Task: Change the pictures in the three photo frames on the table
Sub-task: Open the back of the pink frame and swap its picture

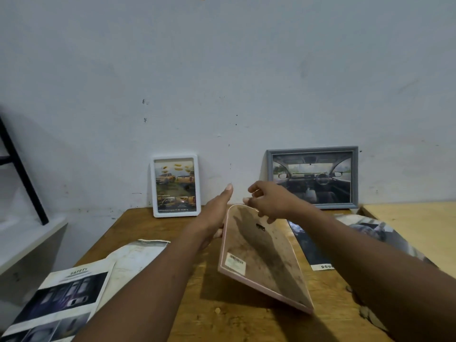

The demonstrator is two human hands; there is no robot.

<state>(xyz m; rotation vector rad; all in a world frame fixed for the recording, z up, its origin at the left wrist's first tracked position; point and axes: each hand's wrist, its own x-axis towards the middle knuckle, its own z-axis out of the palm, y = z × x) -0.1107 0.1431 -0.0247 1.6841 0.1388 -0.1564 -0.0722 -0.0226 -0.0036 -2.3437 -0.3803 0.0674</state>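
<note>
A pink photo frame [261, 257] is tilted up in mid-table, its stained brown backing board facing me, with a barcode sticker at its lower left. My left hand [214, 213] holds the frame's left edge, fingers extended upward. My right hand [269, 201] hovers at the frame's top edge, fingers curled and apart, holding nothing. A white frame [175, 185] with a picture of yellow trucks stands against the wall. A grey frame [313, 177] with a car-interior picture stands to its right.
The wooden table [246, 324] bears loose printed pages: a "SAFETY" brochure sheet [61, 299] at front left, a pale sheet [138, 255] behind it, a dark car page [357, 243] at right. A lighter table [419, 223] adjoins on the right; a black ladder leg [22, 171] stands left.
</note>
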